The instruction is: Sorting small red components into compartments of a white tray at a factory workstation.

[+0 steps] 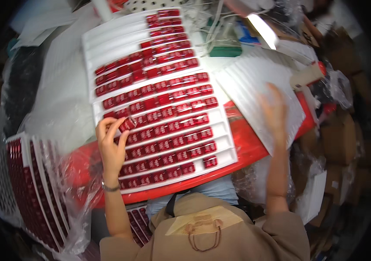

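A long white tray [230,141] with ridged rows lies tilted before me, filled with small glossy dark red pieces [168,130] set side by side. My left hand [112,138] is over the tray's left edge, thumb and fingers pinched on one such red piece [127,124], which sits at an angle to its row. Off to the right, my right hand [274,111] is over a white ribbed sheet [248,82]. Motion smears its fingers, so I cannot make out whether they hold anything.
A red surface [250,139] shows under the tray. More trays of red pieces [33,182] stand at the left beside clear plastic film [79,174]. White cables [213,30] and a bright lamp [262,31] are at the back. Cardboard boxes [344,139] are at the right.
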A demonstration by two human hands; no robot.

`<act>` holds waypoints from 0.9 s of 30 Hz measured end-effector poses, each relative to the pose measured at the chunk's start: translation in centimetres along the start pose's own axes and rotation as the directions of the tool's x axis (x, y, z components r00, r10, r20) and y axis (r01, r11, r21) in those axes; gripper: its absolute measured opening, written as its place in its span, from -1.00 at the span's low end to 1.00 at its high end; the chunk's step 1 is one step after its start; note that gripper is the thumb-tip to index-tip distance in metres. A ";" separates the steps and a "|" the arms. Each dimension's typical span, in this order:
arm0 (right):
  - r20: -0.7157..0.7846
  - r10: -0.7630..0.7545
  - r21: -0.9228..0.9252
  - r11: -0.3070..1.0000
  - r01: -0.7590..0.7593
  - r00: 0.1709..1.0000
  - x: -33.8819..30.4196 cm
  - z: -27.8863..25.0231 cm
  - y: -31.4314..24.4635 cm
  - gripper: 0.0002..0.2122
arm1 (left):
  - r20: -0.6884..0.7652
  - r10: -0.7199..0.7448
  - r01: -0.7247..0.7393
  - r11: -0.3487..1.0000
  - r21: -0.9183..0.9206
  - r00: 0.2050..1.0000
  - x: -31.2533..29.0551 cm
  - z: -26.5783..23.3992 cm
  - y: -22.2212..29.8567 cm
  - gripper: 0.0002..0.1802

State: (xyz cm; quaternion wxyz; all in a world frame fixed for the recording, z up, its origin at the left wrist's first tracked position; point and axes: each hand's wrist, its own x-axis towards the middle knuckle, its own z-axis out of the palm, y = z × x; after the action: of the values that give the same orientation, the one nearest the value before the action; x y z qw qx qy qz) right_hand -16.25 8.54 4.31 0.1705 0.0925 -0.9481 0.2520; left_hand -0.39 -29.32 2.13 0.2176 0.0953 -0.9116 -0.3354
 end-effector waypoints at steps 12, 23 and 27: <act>0.145 -0.088 -0.344 0.929 0.133 0.986 1.0 -0.9 15.4 -0.84 | 0.242 0.201 -0.262 0.931 0.256 0.949 2.1 -0.5 -3.4 -0.70; 0.273 0.156 0.659 0.688 -0.303 0.949 1.4 0.9 1.6 -0.84 | 0.134 0.106 -0.138 0.957 0.255 0.985 1.7 -2.2 -5.0 -0.63; 0.512 -0.139 0.815 0.390 -0.428 0.848 -0.9 4.2 -8.0 -0.87 | 0.154 0.096 -0.137 0.951 0.279 0.983 0.9 -3.1 -6.5 -0.67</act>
State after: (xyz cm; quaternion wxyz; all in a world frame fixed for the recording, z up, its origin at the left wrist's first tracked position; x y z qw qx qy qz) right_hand -14.52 -0.39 4.12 -0.1852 0.1454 -0.6666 0.7073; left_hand 0.40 -36.27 0.28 0.1572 0.0485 -0.9676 -0.1914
